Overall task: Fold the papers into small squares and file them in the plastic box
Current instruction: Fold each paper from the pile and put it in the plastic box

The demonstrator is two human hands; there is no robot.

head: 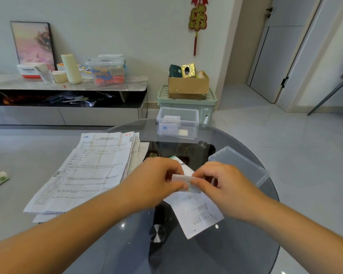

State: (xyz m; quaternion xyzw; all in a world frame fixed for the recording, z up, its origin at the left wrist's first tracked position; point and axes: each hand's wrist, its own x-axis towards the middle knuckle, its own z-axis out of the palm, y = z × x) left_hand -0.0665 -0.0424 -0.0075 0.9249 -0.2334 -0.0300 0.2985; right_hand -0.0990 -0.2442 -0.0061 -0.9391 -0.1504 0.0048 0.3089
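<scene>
At the far edge of the round dark glass table (236, 250) stands a small clear open-topped plastic box (192, 123). Inside it, a row of folded white paper squares (171, 119) stands on edge against the left wall, with a white card bearing a blue round mark (167, 129) in front of them and a small cream square (183, 132) on the floor of the box. A shallow clear plastic case (240, 165) lies near the table's right edge. Beyond the table, a brown cardboard box (188, 86) holding a dark green carton and a gold tissue box sits on a pale green lidded crate (186, 103). A clear lidded tub (107, 71) with orange and blue contents stands on the grey sideboard. Over the middle of the table, between the two hands, is a narrow white folded strip of paper (183, 178). Its long axis runs left to right, dipping slightly toward the right. The left hand (156, 178) pinches its left end between curled fingers and thumb, and the right hand (222, 182) pinches its right end the same way. Beneath them a long white printed slip (198, 212) lies slantwise, pointing toward the near right. Whether it joins the strip cannot be told. A stack of large creased printed sheets (91, 171) lies to the left.
</scene>
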